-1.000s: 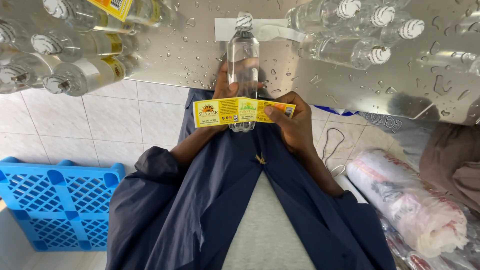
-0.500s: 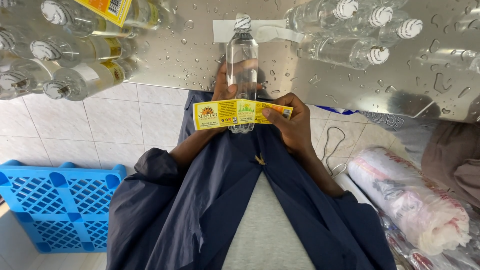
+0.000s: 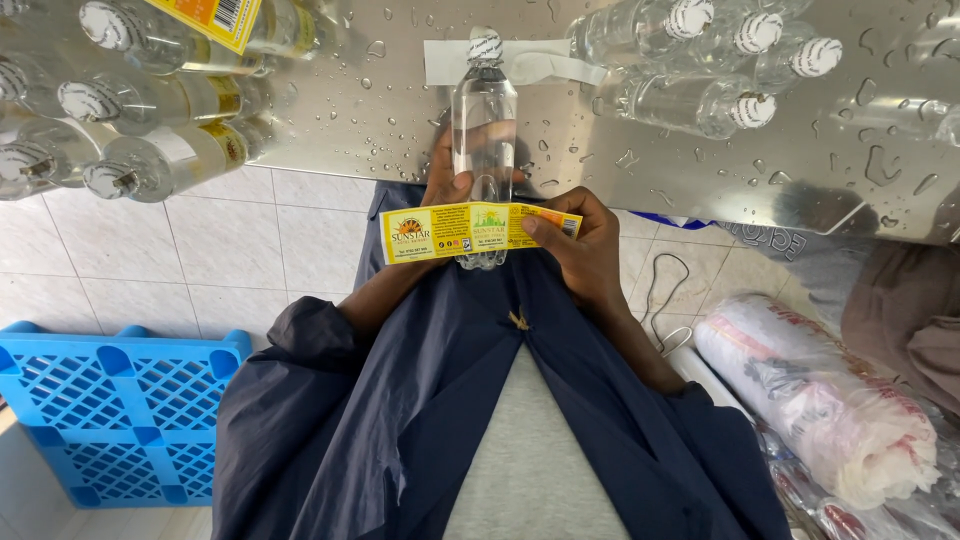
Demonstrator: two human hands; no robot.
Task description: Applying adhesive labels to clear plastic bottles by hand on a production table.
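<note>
Label going onto bottle.
Left hand [image 3: 447, 175] grips clear bottle [image 3: 484, 130]; right hand [image 3: 585, 250] fingers pinch yellow label [image 3: 478, 230] across it.

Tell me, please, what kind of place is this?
Probably a small bottling or labelling workshop. A wet steel table carries many clear bottles, the left hand holds one bottle, the right hand a yellow label, beside a blue crate.

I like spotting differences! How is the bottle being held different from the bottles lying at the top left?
The held bottle has no label stuck on; the top-left bottles wear yellow labels. The left hand grips the held one; the others lie on the wet metal table. All are clear with white caps.
</note>
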